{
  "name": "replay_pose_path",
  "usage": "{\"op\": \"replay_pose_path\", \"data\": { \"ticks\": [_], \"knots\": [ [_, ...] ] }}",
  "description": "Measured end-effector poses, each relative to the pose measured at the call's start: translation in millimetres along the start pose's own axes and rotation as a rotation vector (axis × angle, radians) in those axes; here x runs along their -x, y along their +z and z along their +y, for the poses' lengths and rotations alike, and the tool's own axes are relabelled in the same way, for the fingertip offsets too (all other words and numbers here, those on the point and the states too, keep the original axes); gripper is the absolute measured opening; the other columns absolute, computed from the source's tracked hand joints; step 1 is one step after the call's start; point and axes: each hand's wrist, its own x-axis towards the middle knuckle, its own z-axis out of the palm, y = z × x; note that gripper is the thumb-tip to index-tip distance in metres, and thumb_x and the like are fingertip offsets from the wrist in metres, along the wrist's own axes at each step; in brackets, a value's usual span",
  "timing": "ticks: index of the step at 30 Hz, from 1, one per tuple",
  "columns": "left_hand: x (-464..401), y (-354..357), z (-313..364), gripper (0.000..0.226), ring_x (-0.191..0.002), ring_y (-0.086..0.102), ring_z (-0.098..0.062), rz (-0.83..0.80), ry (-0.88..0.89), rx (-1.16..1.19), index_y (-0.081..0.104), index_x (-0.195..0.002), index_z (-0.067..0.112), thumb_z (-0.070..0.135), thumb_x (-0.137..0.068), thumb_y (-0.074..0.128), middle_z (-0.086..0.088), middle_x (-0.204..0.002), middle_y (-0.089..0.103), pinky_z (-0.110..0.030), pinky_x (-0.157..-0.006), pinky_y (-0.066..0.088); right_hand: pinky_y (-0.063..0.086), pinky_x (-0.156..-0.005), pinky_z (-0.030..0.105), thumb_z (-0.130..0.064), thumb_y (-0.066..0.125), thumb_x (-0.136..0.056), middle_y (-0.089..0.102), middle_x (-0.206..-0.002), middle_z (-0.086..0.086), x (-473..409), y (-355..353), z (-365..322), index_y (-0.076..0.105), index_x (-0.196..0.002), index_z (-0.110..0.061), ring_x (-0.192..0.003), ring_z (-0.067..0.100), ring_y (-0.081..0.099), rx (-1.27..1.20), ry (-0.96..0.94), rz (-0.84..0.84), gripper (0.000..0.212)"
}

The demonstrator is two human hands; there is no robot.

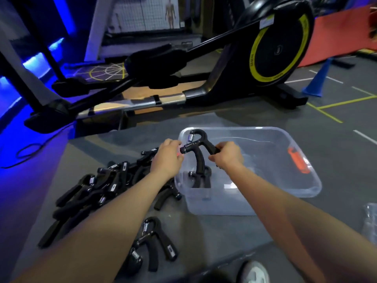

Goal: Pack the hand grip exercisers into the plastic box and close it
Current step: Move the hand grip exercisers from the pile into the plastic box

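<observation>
Both hands held one black hand grip exerciser (196, 148) over the near-left corner of the clear plastic box (281, 160). Right hand (227, 156) was curled around the end of one foam handle, fingers wrapped tight. Left hand (168, 158) pinched the adjuster knob end of the crossbar, fingertips on it, thumb side hidden. Exerciser was upright, spring and loop at top, second handle curving down into the box. Not clear if that lower handle touched anything.

Another exerciser (199, 178) lay inside the box at the near-left corner, right under the held one. An orange latch piece (298, 161) sat against the box's right wall. Box was open, no lid on it; it sat on a grey mat (204, 227).

Left of the box, a heap of black exercisers (98, 186) was piled on the mat, some touching the box's left wall. Two more exercisers (152, 242) lay apart, nearer the camera, under the left forearm.

Crumpled clear plastic (370, 221) was at the right edge. Behind the mat stood an elliptical trainer (275, 50) with a yellow-ringed flywheel, and a blue cone (318, 80) beside it on the floor.
</observation>
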Motion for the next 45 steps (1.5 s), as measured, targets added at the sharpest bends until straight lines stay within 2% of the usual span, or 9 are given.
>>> {"op": "replay_pose_path", "data": {
  "ticks": [10, 17, 25, 30, 33, 37, 41, 43, 45],
  "knots": [
    [-81.1, 63.7, -3.6, 0.048, -0.125, 0.037, -0.033, 0.014, -0.183, -0.016, 0.038, -0.132, 0.006, 0.017, -0.089, 0.055, -0.014, -0.135, 0.034, -0.042, -0.105, 0.037, 0.06, -0.071, 0.043, -0.007, 0.068, -0.071, 0.07, -0.083, 0.018, -76.9, 31.2, 70.0, 0.066, -0.081, -0.005, -0.079, 0.035, 0.07, 0.012, 0.157, -0.012, 0.01],
    [-79.1, 69.4, -9.9, 0.031, -0.112, 0.05, -0.039, 0.058, -0.274, 0.07, 0.047, -0.12, -0.001, 0.009, -0.091, 0.046, -0.022, -0.122, 0.051, -0.045, -0.095, 0.042, 0.059, -0.07, 0.05, -0.003, 0.069, -0.065, 0.068, -0.073, 0.019, -89.9, 50.1, 82.4, 0.064, -0.077, -0.002, -0.075, 0.038, 0.07, 0.005, 0.206, -0.035, 0.013],
    [-38.0, 64.9, -11.4, 0.032, -0.106, 0.051, -0.035, 0.189, -0.18, 0.22, 0.045, -0.122, -0.001, 0.005, -0.091, 0.043, -0.019, -0.116, 0.053, -0.04, -0.092, 0.043, 0.053, -0.056, 0.029, -0.003, 0.07, -0.072, 0.067, -0.075, 0.015, -64.7, 55.9, 81.3, 0.061, -0.075, -0.005, -0.063, 0.029, 0.066, 0.014, 0.311, -0.065, 0.01],
    [-31.4, 62.7, -12.5, 0.041, -0.109, 0.049, -0.033, 0.189, -0.143, 0.228, 0.041, -0.131, 0.002, 0.005, -0.09, 0.044, -0.019, -0.118, 0.053, -0.037, -0.094, 0.041, 0.059, -0.07, 0.039, -0.005, 0.072, -0.065, 0.071, -0.085, 0.016, -66.6, 75.7, 92.7, 0.063, -0.083, -0.004, -0.078, 0.032, 0.071, -0.015, 0.367, -0.028, 0.02],
    [-32.8, 63.3, -13.0, 0.038, -0.109, 0.05, -0.033, 0.191, -0.149, 0.224, 0.042, -0.129, 0.001, 0.006, -0.091, 0.044, -0.019, -0.119, 0.053, -0.039, -0.094, 0.042, 0.059, -0.067, 0.04, 0.0, 0.068, -0.065, 0.07, -0.086, 0.018, -71.1, 86.4, 91.7, 0.063, -0.088, -0.001, -0.081, 0.035, 0.07, -0.05, 0.347, -0.02, 0.023],
    [-31.6, 64.3, -13.8, 0.041, -0.109, 0.051, -0.032, 0.2, -0.143, 0.217, 0.04, -0.133, 0.004, 0.008, -0.093, 0.043, -0.017, -0.12, 0.051, -0.039, -0.094, 0.043, 0.045, -0.059, 0.028, 0.0, 0.062, -0.069, 0.053, -0.074, 0.012, -63.0, 96.1, 84.6, 0.053, -0.079, -0.006, -0.072, 0.029, 0.058, -0.048, 0.301, -0.022, 0.014],
    [-29.8, 64.0, -14.8, 0.043, -0.11, 0.051, -0.031, 0.215, -0.131, 0.231, 0.038, -0.136, 0.005, 0.008, -0.093, 0.043, -0.015, -0.12, 0.051, -0.038, -0.095, 0.043, 0.037, -0.048, 0.024, -0.005, 0.066, -0.075, 0.051, -0.077, 0.011, -59.6, 103.6, 85.6, 0.05, -0.083, -0.007, -0.074, 0.024, 0.051, -0.028, 0.258, -0.07, 0.018],
    [-29.1, 63.8, -15.0, 0.046, -0.112, 0.051, -0.029, 0.212, -0.135, 0.239, 0.035, -0.139, 0.006, 0.009, -0.094, 0.043, -0.014, -0.123, 0.05, -0.035, -0.096, 0.042, 0.046, -0.055, 0.029, -0.005, 0.065, -0.076, 0.056, -0.081, 0.014, -61.1, 103.4, 86.9, 0.051, -0.085, -0.008, -0.078, 0.025, 0.058, -0.029, 0.247, -0.088, 0.017],
    [-29.3, 63.6, -15.2, 0.046, -0.113, 0.05, -0.029, 0.21, -0.136, 0.238, 0.034, -0.139, 0.007, 0.009, -0.094, 0.043, -0.015, -0.124, 0.05, -0.033, -0.096, 0.04, 0.051, -0.075, 0.033, -0.002, 0.064, -0.077, 0.062, -0.086, 0.018, -63.5, 102.2, 88.6, 0.057, -0.084, -0.008, -0.085, 0.024, 0.062, -0.065, 0.226, -0.094, 0.012]
  ]
}}
